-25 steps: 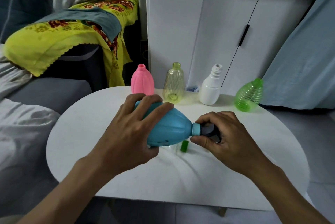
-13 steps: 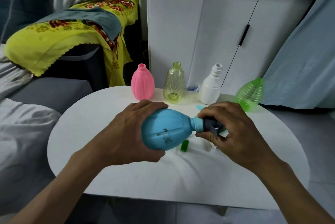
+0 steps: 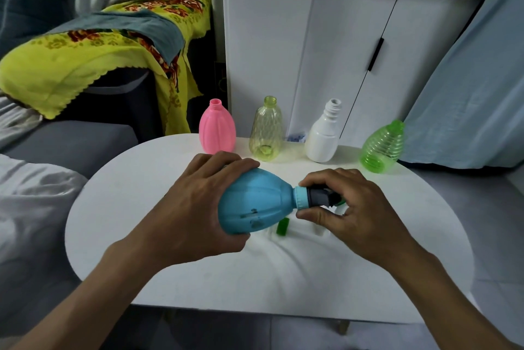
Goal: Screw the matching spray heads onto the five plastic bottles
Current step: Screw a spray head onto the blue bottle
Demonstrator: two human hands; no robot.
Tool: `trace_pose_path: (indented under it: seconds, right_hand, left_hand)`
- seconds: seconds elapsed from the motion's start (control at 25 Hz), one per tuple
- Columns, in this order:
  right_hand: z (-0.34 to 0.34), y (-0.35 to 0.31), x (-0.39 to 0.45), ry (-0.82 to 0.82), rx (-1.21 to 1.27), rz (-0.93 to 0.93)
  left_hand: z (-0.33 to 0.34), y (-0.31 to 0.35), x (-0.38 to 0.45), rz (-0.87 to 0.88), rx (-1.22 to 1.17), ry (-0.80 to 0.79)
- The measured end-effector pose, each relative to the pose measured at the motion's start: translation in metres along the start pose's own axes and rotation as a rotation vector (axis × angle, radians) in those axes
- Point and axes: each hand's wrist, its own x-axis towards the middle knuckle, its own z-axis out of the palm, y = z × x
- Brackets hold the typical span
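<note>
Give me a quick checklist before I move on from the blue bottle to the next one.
1. Blue bottle held steady by the left hand: ok.
2. Right hand fingers gripping the spray head at the neck: ok.
3. Head fully tightened: cannot tell.
4. Pink bottle, yellow bottle, white bottle upright, necks open: ok.
5. Green bottle upright: not ok, tilted.
6. Remaining heads in view: cannot tell, mostly hidden.

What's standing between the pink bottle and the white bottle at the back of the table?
Head view: one yellow-green clear bottle, upright and uncapped, stands between the pink bottle and the white bottle, apart from both.
</note>
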Motion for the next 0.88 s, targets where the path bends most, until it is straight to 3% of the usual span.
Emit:
trace_pose_path:
  seconds: [0.24,0.44,0.56,0.64,0.76,0.88]
  right_hand:
    - [0.003,-0.001,0.003,-0.034,0.276,0.137]
    - [-0.002,0.004,0.001,-0.028,0.033,0.020]
    - [0.002,0.003,-0.001,-0.069,-0.032,0.011]
    - [0.006,0.000,-0.002,-0.081,0.040,0.102]
    - [0.007,-0.007,-0.001,-0.132,0.441,0.366]
    - [0.004,-0.010,-0.001,-0.238,0.655,0.638]
  left_hand:
    - [0.003,0.004,0.000,0.033,0.082,0.060]
    - [-0.001,-0.003,0.000,-0.087,-0.145,-0.103]
    - [-0.001,-0.005,-0.002,-0.105,-0.149,-0.151]
    - [0.000,-0.002,-0.002,-0.033,-0.051,-0.073]
    - [0.005,0.005,-0.002,0.047,0.104,0.076]
    - [0.009,0.007,-0.001,0.087,0.186,0.080]
